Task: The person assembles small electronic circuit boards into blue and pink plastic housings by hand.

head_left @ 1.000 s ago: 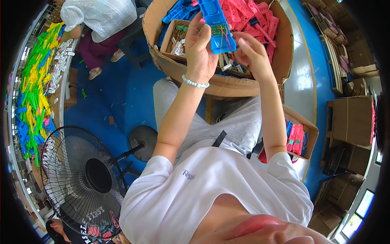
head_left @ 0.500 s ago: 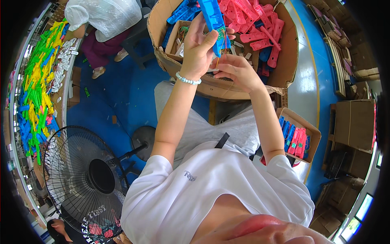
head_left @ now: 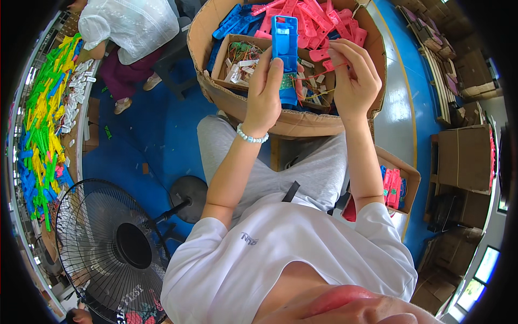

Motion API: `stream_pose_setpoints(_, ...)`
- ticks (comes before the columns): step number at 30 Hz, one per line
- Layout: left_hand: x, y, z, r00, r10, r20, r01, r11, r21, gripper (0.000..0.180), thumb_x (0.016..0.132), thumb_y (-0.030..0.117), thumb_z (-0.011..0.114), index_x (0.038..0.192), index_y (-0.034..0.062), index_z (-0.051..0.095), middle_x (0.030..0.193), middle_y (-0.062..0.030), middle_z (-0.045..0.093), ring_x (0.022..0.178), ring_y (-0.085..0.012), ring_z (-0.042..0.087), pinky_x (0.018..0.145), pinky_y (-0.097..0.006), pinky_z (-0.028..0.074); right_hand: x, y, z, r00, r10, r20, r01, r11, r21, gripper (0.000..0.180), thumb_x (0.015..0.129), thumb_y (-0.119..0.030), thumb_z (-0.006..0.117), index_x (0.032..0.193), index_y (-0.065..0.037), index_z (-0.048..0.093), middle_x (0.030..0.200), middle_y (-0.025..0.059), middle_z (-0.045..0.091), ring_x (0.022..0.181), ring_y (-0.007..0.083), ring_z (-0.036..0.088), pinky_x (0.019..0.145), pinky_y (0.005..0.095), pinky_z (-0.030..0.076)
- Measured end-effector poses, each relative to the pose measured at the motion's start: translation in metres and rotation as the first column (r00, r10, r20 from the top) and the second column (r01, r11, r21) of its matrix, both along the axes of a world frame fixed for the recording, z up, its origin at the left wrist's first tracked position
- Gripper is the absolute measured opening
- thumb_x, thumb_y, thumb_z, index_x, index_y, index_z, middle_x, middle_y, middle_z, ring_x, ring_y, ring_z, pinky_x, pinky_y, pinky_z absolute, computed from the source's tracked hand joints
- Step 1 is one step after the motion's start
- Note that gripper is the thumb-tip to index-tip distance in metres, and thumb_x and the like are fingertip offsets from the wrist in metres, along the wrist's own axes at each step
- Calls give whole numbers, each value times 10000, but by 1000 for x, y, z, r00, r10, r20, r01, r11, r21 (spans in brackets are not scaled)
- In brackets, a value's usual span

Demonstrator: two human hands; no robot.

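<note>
My left hand (head_left: 264,97) covers the lower part of the blue plastic casing (head_left: 284,46), so I cannot see its bottom end. My right hand (head_left: 353,81) hides whatever small part its fingers pinch. The wires and bits in the small inner box (head_left: 226,59) are too tiny to tell apart. The large cardboard box (head_left: 291,121) runs off the top edge. A seated person (head_left: 132,32) is cut off there too.

The left hand (head_left: 264,97) now holds the blue plastic piece (head_left: 284,46) upright, no longer tilted. The right hand (head_left: 353,81) sits higher beside it, fingers pinching a thin red wire (head_left: 329,69).
</note>
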State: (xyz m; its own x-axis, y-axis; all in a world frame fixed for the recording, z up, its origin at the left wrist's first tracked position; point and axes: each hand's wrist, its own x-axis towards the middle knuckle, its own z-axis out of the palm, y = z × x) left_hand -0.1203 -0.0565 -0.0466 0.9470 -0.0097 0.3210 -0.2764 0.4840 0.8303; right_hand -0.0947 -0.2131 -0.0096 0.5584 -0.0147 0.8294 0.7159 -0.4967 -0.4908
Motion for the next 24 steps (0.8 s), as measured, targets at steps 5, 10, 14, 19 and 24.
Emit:
stream_pose_setpoints(5,7,-9,0,998,-19,56,28,988,-155,309,1059,262,397,1245,25,469,973,-126,641,708,-150,634,587,-298,561,4,1,-56,940,125,-317,-53,973,226,175,888,-57,690,1043,21,670,977,103,657,824,144,665,695,260,511)
stream_pose_setpoints(10,19,-2,-4,971,24,238,-32,999,27,359,1049,258,431,1293,-2,464,1022,-141,649,737,-140,635,612,-284,555,-4,-9,-76,786,-209,-582,98,971,-217,315,909,-300,702,1041,-15,684,752,94,649,624,157,625,537,272,447)
stream_pose_setpoints(14,19,1,-4,941,46,336,-115,975,188,411,1033,203,474,1378,-16,431,1016,-115,664,720,-101,610,633,-250,522,-11,-17,-75,518,150,-842,-32,987,156,267,933,-260,682,1037,-15,670,635,85,633,535,114,591,518,268,450)
stream_pose_setpoints(19,10,-4,-8,942,106,319,-193,948,254,395,1032,201,478,1362,-15,453,997,-98,663,719,-92,602,638,-239,509,-17,-13,-54,807,146,-572,42,952,302,197,940,-148,658,1093,-25,645,728,90,669,593,110,616,573,247,485)
stream_pose_setpoints(24,-9,-9,-16,993,19,113,-52,953,298,380,1055,221,429,1368,6,448,1030,-108,648,764,-115,627,656,-267,558,-14,-20,-8,987,-161,-1,161,986,-40,186,878,-20,669,1065,-20,666,864,87,684,725,184,672,644,257,524)
